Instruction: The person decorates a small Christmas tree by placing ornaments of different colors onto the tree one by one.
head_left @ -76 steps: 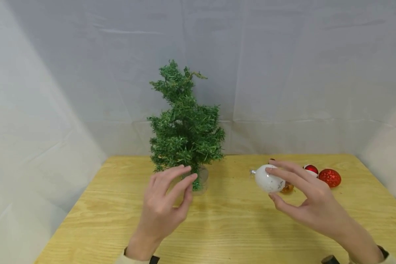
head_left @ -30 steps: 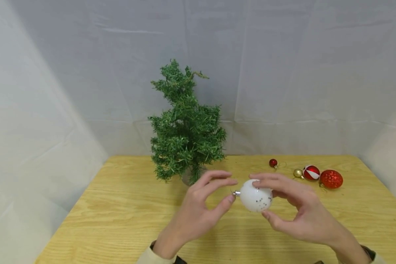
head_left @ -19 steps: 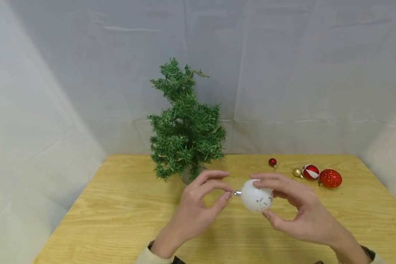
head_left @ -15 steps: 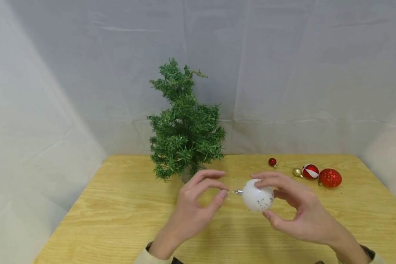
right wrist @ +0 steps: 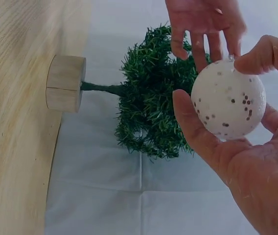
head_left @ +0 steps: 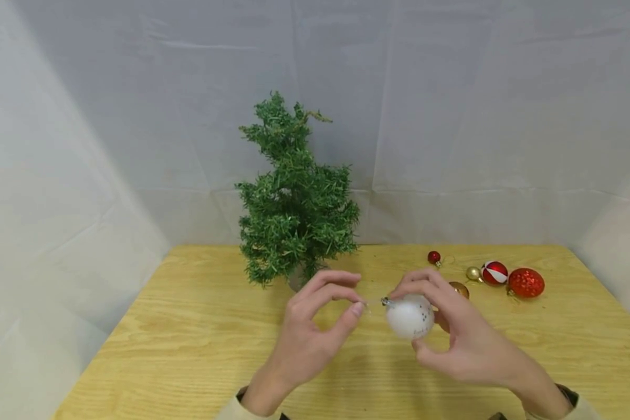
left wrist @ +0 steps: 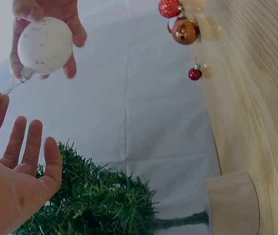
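My right hand (head_left: 467,344) grips a white bauble (head_left: 409,318) with dark speckles, holding it above the table. The bauble's silver cap (head_left: 386,301) points left toward my left hand (head_left: 312,332). Thumb and forefinger of that left hand pinch a thin clear hanging loop (left wrist: 12,86), which runs to the cap in the left wrist view; the other fingers are spread apart from it. Behind the left hand stands a small green artificial Christmas tree (head_left: 299,204). Its round wooden base (left wrist: 234,204) is mostly hidden by leaves and hand in the head view.
Toward the back right of the wooden table (head_left: 189,326) lie a small red bauble (head_left: 434,257), a small gold one (head_left: 473,273), a red-and-white one (head_left: 494,273) and a glittery red one (head_left: 526,283). An amber bauble (head_left: 459,289) is partly behind the right hand.
The right hand brought the white bauble leftward and nearer to me. The left hand moved right to meet it, took the hanging loop and drew back slightly left. Lately the bauble has turned slightly.
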The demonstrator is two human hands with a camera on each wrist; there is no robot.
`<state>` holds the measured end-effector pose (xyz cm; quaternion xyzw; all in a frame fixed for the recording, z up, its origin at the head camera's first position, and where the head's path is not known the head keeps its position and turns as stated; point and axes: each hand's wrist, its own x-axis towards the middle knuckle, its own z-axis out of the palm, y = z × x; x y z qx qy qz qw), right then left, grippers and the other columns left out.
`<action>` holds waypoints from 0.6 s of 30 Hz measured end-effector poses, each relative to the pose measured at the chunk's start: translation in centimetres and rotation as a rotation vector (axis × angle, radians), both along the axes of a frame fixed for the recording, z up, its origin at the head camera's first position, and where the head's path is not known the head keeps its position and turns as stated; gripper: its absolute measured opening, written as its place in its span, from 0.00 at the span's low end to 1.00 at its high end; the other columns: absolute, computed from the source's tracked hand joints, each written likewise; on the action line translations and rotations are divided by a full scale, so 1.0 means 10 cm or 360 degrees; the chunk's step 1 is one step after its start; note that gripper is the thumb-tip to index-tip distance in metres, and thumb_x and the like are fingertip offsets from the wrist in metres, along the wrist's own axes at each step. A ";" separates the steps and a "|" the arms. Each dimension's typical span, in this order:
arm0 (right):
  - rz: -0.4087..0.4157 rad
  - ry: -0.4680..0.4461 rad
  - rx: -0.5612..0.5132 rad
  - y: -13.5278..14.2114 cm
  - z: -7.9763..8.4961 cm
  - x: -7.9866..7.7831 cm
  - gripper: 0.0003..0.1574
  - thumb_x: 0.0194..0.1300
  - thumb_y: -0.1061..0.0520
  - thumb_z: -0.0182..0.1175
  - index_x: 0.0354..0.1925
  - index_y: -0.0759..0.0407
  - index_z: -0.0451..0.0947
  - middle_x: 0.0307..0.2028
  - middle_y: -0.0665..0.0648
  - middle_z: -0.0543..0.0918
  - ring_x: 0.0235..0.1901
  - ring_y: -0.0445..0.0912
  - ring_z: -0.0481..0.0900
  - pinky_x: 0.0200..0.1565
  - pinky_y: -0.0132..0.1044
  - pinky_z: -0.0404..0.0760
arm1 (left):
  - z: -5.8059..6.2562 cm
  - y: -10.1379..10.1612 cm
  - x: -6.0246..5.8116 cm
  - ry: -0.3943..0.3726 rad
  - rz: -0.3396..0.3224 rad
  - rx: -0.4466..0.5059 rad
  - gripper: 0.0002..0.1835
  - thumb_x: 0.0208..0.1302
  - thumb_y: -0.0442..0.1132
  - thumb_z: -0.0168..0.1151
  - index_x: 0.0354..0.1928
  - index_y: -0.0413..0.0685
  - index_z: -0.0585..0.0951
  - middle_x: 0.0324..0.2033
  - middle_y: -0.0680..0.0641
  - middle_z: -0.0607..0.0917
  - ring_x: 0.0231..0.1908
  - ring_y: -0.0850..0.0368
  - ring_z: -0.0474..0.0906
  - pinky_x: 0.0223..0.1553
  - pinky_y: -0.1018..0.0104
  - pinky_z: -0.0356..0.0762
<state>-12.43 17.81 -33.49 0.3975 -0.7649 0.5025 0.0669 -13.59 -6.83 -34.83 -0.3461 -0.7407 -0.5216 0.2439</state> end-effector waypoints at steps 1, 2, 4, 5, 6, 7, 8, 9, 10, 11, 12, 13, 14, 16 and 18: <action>-0.0006 0.0023 0.0005 -0.02 0.00 0.00 0.42 0.47 0.80 0.62 0.59 0.53 0.73 0.58 0.54 0.68 0.54 0.43 0.77 0.46 0.36 0.86 | 0.00 0.01 0.00 -0.0016 -0.0004 0.0006 0.04 0.64 0.32 0.66 0.39 0.48 0.85 0.53 0.47 0.86 0.54 0.53 0.83 0.59 0.55 0.81; -0.0012 0.0058 0.0005 -0.04 -0.01 0.00 0.40 0.47 0.80 0.62 0.56 0.52 0.74 0.58 0.54 0.68 0.53 0.43 0.77 0.44 0.36 0.86 | 0.00 0.01 0.01 -0.0027 -0.0009 0.0010 0.04 0.64 0.32 0.66 0.39 0.49 0.85 0.53 0.47 0.86 0.54 0.53 0.83 0.59 0.56 0.81; -0.0060 0.0163 0.0014 -0.08 -0.02 -0.01 0.35 0.48 0.77 0.64 0.51 0.50 0.75 0.56 0.53 0.70 0.51 0.43 0.77 0.41 0.34 0.85 | 0.01 0.02 0.02 -0.0044 -0.0024 0.0014 0.04 0.64 0.32 0.66 0.39 0.49 0.85 0.53 0.47 0.85 0.55 0.53 0.83 0.59 0.56 0.81; -0.0094 0.0205 0.0016 -0.10 -0.03 -0.01 0.32 0.49 0.76 0.65 0.48 0.49 0.75 0.55 0.52 0.71 0.50 0.43 0.77 0.39 0.33 0.84 | 0.00 0.03 0.02 -0.0052 -0.0035 0.0017 0.04 0.64 0.32 0.66 0.39 0.48 0.85 0.53 0.47 0.85 0.55 0.53 0.83 0.59 0.57 0.81; -0.0126 0.0252 0.0014 -0.12 -0.04 -0.02 0.29 0.51 0.75 0.66 0.46 0.49 0.75 0.54 0.51 0.73 0.48 0.42 0.78 0.37 0.32 0.84 | 0.00 0.03 0.02 -0.0055 -0.0044 0.0017 0.04 0.65 0.32 0.66 0.39 0.48 0.85 0.53 0.47 0.85 0.55 0.52 0.83 0.59 0.57 0.81; -0.0165 0.0288 0.0017 -0.14 -0.05 -0.02 0.27 0.53 0.74 0.67 0.43 0.48 0.75 0.52 0.50 0.75 0.46 0.41 0.78 0.36 0.30 0.83 | 0.00 0.03 0.02 -0.0056 -0.0055 0.0014 0.04 0.65 0.32 0.66 0.39 0.48 0.85 0.54 0.47 0.85 0.55 0.52 0.83 0.59 0.57 0.81; -0.0187 0.0330 0.0004 -0.17 -0.06 -0.04 0.24 0.54 0.74 0.68 0.41 0.49 0.74 0.49 0.50 0.77 0.45 0.41 0.79 0.36 0.29 0.84 | -0.01 0.04 0.03 -0.0056 -0.0064 0.0011 0.04 0.65 0.32 0.66 0.39 0.48 0.85 0.54 0.47 0.85 0.55 0.51 0.83 0.59 0.57 0.81; -0.0219 0.0358 0.0000 -0.18 -0.08 -0.05 0.23 0.56 0.73 0.68 0.39 0.48 0.74 0.47 0.49 0.79 0.43 0.40 0.80 0.35 0.28 0.83 | -0.01 0.04 0.03 -0.0055 -0.0071 0.0009 0.04 0.65 0.32 0.66 0.39 0.48 0.85 0.54 0.47 0.85 0.55 0.51 0.83 0.59 0.57 0.81; -0.0247 0.0386 -0.0011 -0.20 -0.09 -0.06 0.21 0.58 0.72 0.69 0.37 0.49 0.74 0.45 0.48 0.80 0.41 0.39 0.80 0.34 0.27 0.83 | -0.02 0.05 0.03 -0.0051 -0.0075 0.0006 0.04 0.65 0.32 0.66 0.39 0.48 0.85 0.53 0.47 0.85 0.54 0.51 0.83 0.59 0.58 0.81; -0.0271 0.0419 -0.0022 -0.22 -0.10 -0.07 0.19 0.60 0.70 0.69 0.36 0.49 0.74 0.43 0.48 0.80 0.39 0.39 0.81 0.33 0.26 0.82 | -0.02 0.05 0.03 -0.0048 -0.0079 0.0004 0.03 0.65 0.32 0.66 0.39 0.48 0.85 0.53 0.47 0.85 0.54 0.51 0.83 0.59 0.58 0.81; -0.0289 0.0449 -0.0032 -0.23 -0.11 -0.08 0.16 0.62 0.68 0.69 0.35 0.50 0.74 0.42 0.49 0.81 0.38 0.39 0.81 0.34 0.25 0.82 | -0.02 0.06 0.03 -0.0045 -0.0080 0.0002 0.03 0.65 0.32 0.66 0.39 0.48 0.85 0.53 0.47 0.85 0.54 0.52 0.83 0.58 0.58 0.81; -0.0308 0.0481 -0.0039 -0.24 -0.12 -0.09 0.13 0.65 0.64 0.68 0.34 0.51 0.73 0.41 0.49 0.81 0.38 0.39 0.81 0.34 0.25 0.82 | -0.02 0.06 0.03 -0.0040 -0.0081 0.0003 0.03 0.66 0.32 0.66 0.39 0.48 0.85 0.53 0.47 0.85 0.54 0.52 0.83 0.58 0.58 0.82; -0.0316 0.0515 -0.0051 -0.26 -0.12 -0.10 0.11 0.68 0.61 0.67 0.34 0.52 0.73 0.39 0.50 0.82 0.37 0.39 0.81 0.34 0.24 0.82 | -0.02 0.06 0.03 -0.0036 -0.0080 0.0003 0.03 0.66 0.32 0.66 0.39 0.48 0.85 0.53 0.47 0.85 0.54 0.53 0.83 0.58 0.58 0.82; -0.0333 0.0582 -0.0060 -0.27 -0.13 -0.11 0.09 0.72 0.55 0.64 0.35 0.54 0.74 0.38 0.51 0.82 0.35 0.39 0.80 0.34 0.23 0.80 | -0.02 0.06 0.03 -0.0030 -0.0076 0.0003 0.03 0.66 0.32 0.66 0.39 0.48 0.85 0.53 0.47 0.85 0.54 0.54 0.83 0.57 0.58 0.82; -0.0338 0.0637 -0.0055 -0.29 -0.13 -0.12 0.10 0.74 0.50 0.59 0.39 0.55 0.77 0.39 0.51 0.82 0.35 0.39 0.80 0.35 0.22 0.80 | -0.02 0.06 0.03 -0.0023 -0.0070 0.0000 0.04 0.66 0.32 0.65 0.39 0.48 0.85 0.53 0.47 0.85 0.54 0.54 0.83 0.57 0.59 0.82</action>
